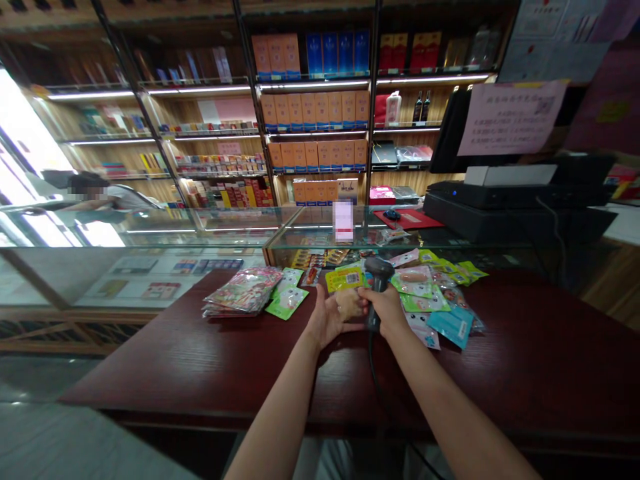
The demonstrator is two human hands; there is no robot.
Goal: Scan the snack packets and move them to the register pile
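Note:
In the middle of the dark red wooden counter, my right hand (388, 308) is wrapped round the grip of a dark grey barcode scanner (379, 268), its head tilted up and a cable hanging below. Its fingertips also touch the edge of a small translucent yellowish packet (349, 305). That packet rests across the fingers of my left hand (324, 321), which is turned palm up with the thumb raised. Just beyond lies a yellow packet (345, 279) with a barcode label. To the right spread several snack packets (417, 283) in green, pink and blue (453, 325).
A stack of plastic-wrapped packets (244, 291) and green packets (287, 303) lie on the left. Behind runs a glass display counter (225, 230) with a small pink-white sign (344, 221). A dark monitor and till (500, 200) stand at right. A person (95, 193) leans at far left.

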